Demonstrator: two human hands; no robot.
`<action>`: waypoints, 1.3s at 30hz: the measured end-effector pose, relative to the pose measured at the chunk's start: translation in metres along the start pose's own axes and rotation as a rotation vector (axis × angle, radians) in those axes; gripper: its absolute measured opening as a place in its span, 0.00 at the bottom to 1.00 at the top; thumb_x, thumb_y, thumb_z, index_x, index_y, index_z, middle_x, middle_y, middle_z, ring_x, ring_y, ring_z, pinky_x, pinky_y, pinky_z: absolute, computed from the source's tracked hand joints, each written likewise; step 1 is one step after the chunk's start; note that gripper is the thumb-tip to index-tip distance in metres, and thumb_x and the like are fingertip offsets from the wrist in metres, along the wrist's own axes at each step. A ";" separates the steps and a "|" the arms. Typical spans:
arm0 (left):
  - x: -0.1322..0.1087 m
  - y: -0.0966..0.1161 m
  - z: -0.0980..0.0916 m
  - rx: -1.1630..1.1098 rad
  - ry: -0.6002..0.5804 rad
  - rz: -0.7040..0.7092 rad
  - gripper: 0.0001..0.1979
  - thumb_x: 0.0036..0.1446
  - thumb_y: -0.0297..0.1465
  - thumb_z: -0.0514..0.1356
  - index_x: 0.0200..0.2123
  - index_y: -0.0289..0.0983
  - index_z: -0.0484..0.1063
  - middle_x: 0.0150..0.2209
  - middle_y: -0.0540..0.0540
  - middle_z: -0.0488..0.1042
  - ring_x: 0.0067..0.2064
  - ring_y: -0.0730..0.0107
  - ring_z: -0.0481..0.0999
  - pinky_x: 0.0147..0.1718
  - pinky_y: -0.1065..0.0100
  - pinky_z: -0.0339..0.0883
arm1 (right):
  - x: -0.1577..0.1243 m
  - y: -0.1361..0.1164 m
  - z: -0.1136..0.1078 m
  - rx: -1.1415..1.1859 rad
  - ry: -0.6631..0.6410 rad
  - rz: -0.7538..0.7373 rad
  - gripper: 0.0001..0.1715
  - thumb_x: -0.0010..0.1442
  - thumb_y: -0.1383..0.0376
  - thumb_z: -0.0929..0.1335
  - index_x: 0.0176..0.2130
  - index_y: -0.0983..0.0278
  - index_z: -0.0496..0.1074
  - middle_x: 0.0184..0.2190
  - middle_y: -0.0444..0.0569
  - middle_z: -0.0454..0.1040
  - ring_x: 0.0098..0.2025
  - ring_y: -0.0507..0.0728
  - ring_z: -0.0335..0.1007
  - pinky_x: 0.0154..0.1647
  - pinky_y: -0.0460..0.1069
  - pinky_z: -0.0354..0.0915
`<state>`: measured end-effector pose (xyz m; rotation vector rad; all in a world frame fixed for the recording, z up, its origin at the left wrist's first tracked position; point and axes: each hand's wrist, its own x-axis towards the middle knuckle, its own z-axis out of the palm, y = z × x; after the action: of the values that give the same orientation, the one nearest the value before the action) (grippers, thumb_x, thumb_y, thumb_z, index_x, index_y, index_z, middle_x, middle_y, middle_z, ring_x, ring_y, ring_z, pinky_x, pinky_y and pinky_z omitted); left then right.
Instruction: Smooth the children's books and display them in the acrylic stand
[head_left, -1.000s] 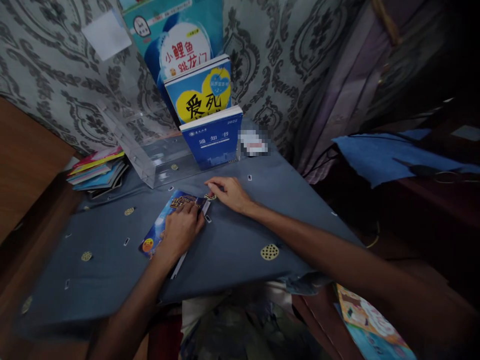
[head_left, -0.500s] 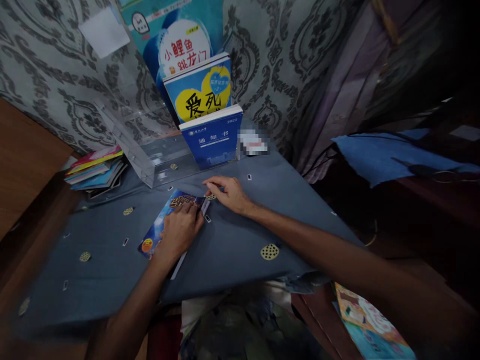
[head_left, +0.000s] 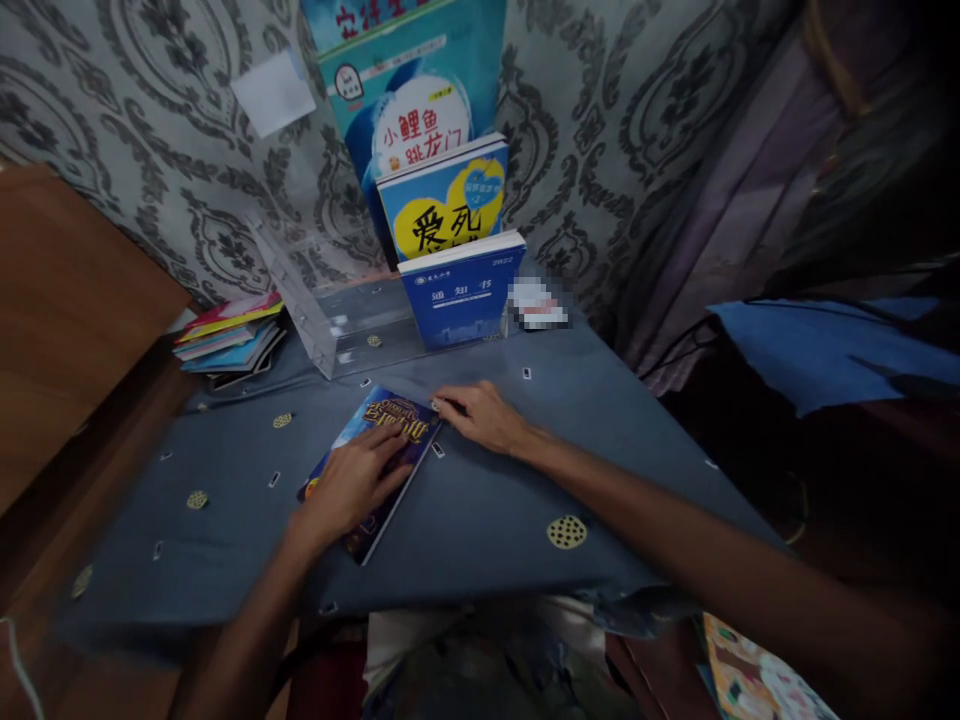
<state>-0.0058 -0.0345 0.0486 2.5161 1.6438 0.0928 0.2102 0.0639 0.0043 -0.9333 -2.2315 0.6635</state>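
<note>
A dark blue book (head_left: 390,510) with gold lettering lies at a slant on the cloth-covered table, its cover facing up. My left hand (head_left: 356,480) rests flat on the cover with its fingers stretched out, hiding the middle of it. At the book's top right corner, the fingers of my right hand (head_left: 480,415) are drawn together in a pinch; the fingertips are small and partly hidden. Behind my hands stands a clear acrylic book rack (head_left: 322,355). A blue booklet (head_left: 461,310), a yellow-and-blue book (head_left: 442,205) and a tall teal book (head_left: 420,70) stand upright in it.
A pile of thin books (head_left: 232,335) sits at the table's back left. Beside the rack lies a blurred-out white item (head_left: 538,303). Patterned wallpaper (head_left: 600,130) rises behind the table (head_left: 487,540). Blue fabric (head_left: 795,350) hangs at the right, and a colourful book (head_left: 757,670) lies below the table edge.
My right hand has come down to the book's corner. The book's cover now lies flatter, and my left hand has shifted down it with fingers spread. The whole view has shifted.
</note>
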 end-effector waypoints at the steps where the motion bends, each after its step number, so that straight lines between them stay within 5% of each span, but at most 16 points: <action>1: -0.015 -0.010 -0.005 -0.040 -0.043 0.042 0.20 0.66 0.33 0.54 0.60 0.43 0.70 0.65 0.45 0.68 0.65 0.60 0.68 0.62 0.57 0.64 | 0.000 -0.001 0.000 -0.002 -0.001 0.003 0.16 0.67 0.65 0.62 0.39 0.65 0.79 0.29 0.48 0.80 0.29 0.53 0.73 0.34 0.47 0.59; 5: -0.077 -0.045 -0.019 -0.128 -0.207 0.083 0.35 0.59 0.26 0.57 0.68 0.52 0.57 0.71 0.49 0.56 0.70 0.59 0.58 0.65 0.54 0.60 | -0.001 -0.003 0.000 -0.013 -0.002 0.009 0.17 0.67 0.65 0.62 0.39 0.65 0.79 0.29 0.48 0.80 0.29 0.54 0.72 0.33 0.47 0.59; 9: -0.105 -0.056 -0.014 -0.112 -0.178 0.055 0.35 0.61 0.29 0.59 0.69 0.52 0.55 0.72 0.48 0.52 0.71 0.57 0.57 0.65 0.53 0.60 | -0.001 -0.001 0.003 0.003 0.022 0.021 0.17 0.66 0.65 0.62 0.41 0.65 0.80 0.32 0.49 0.82 0.32 0.55 0.75 0.36 0.48 0.62; 18: -0.069 -0.026 0.028 0.096 0.174 0.042 0.22 0.68 0.42 0.54 0.63 0.44 0.67 0.66 0.44 0.66 0.65 0.55 0.68 0.60 0.52 0.68 | 0.008 0.026 0.012 -0.038 0.012 -0.135 0.21 0.69 0.62 0.60 0.55 0.64 0.75 0.52 0.54 0.79 0.54 0.62 0.72 0.57 0.59 0.65; 23: -0.047 -0.012 0.041 0.104 0.297 0.095 0.22 0.68 0.41 0.54 0.60 0.40 0.69 0.60 0.41 0.73 0.63 0.55 0.70 0.59 0.52 0.69 | 0.007 0.026 0.012 -0.102 -0.016 -0.137 0.23 0.69 0.61 0.61 0.57 0.65 0.73 0.54 0.57 0.77 0.57 0.65 0.68 0.58 0.64 0.63; 39: -0.045 -0.012 0.042 0.056 0.338 0.147 0.16 0.70 0.34 0.53 0.56 0.41 0.73 0.55 0.43 0.78 0.62 0.56 0.72 0.58 0.49 0.69 | -0.008 -0.020 0.011 0.229 -0.185 -0.268 0.19 0.69 0.61 0.62 0.34 0.66 0.78 0.29 0.48 0.77 0.31 0.52 0.69 0.36 0.47 0.62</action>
<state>-0.0293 -0.0745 0.0062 2.7830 1.5823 0.5206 0.1982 0.0435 0.0071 -0.4655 -2.3239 0.8849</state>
